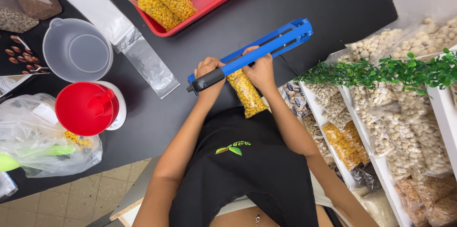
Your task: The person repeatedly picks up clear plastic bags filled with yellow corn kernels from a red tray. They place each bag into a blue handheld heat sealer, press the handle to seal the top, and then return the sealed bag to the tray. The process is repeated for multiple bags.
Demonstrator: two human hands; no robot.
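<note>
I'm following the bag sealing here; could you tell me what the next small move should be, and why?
Probably lift the blue sealer arm and draw the bag of yellow kernels out. The left hand presses the black handle down, the arm lies shut across the bag's top, and the right hand steadies the bag, so the seal seems under way.

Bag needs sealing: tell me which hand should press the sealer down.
Left. The left hand grips the black handle of the blue bar sealer, while the right hand steadies the clear bag of yellow kernels beneath it.
</note>
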